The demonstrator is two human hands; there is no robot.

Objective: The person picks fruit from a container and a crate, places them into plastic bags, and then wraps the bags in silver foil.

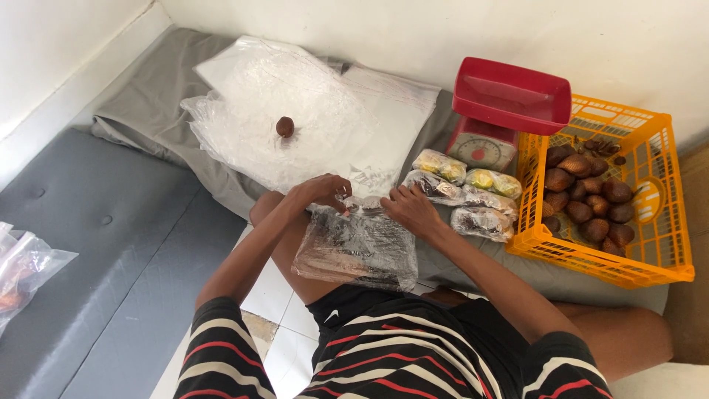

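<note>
Maybe fruit, blurred inside clear bag (360, 247)

Open room lay to the left, across the grey cushion (111, 244), with only a clear bag (22, 270) at its far left edge. Ahead, crumpled plastic sheets (281, 111) covered the surface; a single brown fruit (285, 126) sat on them, apart from all else. To the right, passage was crowded: a row of packed bags (465, 192) lay just beside the right hand (412, 209), backed by a red scale (502, 111) and an orange crate (642, 244) of brown fruit, its walls touching the packs. Between left hand (321, 191) and right hand, a filled plastic bag (358, 247) occupied the lap. The wall closed off the rear.
</note>
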